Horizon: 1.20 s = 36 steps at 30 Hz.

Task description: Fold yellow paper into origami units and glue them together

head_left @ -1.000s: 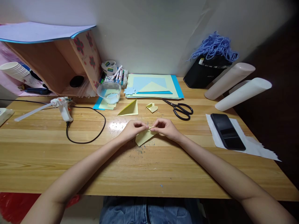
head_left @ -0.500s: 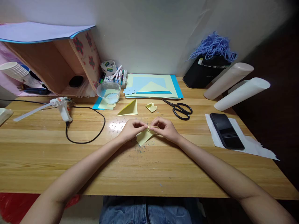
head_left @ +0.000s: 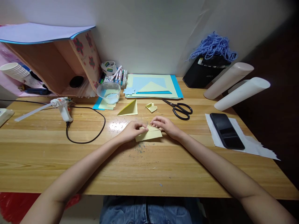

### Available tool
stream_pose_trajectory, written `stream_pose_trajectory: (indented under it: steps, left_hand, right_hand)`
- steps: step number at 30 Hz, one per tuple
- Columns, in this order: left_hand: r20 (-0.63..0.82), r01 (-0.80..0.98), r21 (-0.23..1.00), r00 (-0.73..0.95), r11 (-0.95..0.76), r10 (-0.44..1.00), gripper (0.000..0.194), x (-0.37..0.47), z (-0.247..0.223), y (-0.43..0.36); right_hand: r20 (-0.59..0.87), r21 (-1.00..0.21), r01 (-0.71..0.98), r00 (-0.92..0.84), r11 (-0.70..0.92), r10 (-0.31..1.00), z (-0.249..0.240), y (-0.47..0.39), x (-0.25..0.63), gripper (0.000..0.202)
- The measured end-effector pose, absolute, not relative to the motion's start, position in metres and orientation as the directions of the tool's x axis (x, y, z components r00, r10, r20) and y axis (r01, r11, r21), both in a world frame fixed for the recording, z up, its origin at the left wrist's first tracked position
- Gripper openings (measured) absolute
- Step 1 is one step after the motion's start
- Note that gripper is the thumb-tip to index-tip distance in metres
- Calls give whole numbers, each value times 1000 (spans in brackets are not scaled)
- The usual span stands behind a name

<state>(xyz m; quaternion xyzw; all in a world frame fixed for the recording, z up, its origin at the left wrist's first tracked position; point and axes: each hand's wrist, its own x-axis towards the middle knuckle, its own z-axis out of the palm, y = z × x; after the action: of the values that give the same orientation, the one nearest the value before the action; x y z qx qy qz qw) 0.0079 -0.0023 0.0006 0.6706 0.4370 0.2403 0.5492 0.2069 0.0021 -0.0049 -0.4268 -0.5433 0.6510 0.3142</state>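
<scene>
A small folded piece of pale yellow paper (head_left: 149, 135) is held just over the middle of the wooden table. My left hand (head_left: 132, 130) pinches its left side between thumb and fingers. At the paper's upper right edge is my right hand (head_left: 167, 127), fingers curved and loosely apart; whether they touch the paper I cannot tell. Beyond the hands lie a folded yellow paper triangle (head_left: 130, 109) and a smaller folded yellow piece (head_left: 151, 107). Black-handled scissors (head_left: 181, 109) rest to the right of these, blades pointing back left.
A white glue gun (head_left: 62, 109) and its cord lie at left, near a pink box (head_left: 87, 59). A clear bowl (head_left: 108, 93), markers (head_left: 119, 74) and stacked coloured paper (head_left: 176, 88) stand behind. To the right are a phone (head_left: 226, 130), white rolls (head_left: 243, 93) and a black holder (head_left: 198, 74).
My right hand has loosened its pinch and drawn slightly off the paper. The paper has turned and shows a wider, flatter face. My left hand still pinches it.
</scene>
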Motion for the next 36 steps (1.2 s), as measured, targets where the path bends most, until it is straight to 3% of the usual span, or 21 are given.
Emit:
stream_pose_trajectory:
  steps: [5,12,24,36]
  left_hand:
    - [-212,354,935,612,-24,761,24,2,8,-2]
    - [-228,370,927,681,-58,696,26,2,16,-3]
    - [-220,435,887,695,-156,685,22,3,14,-1]
    - [-139,365,927,545,-85,827,18,4,7,3]
  right_hand:
    - [-330,-938,133,-617,-319,714,4,3,215,24]
    - [-377,-922,210,-673,-324,636,5,4,217,25]
    - [-420,-903,243,-673,-355,608,4,1,212,27]
    - [-398,-899,104,-601,-425,693,3,0,213,25]
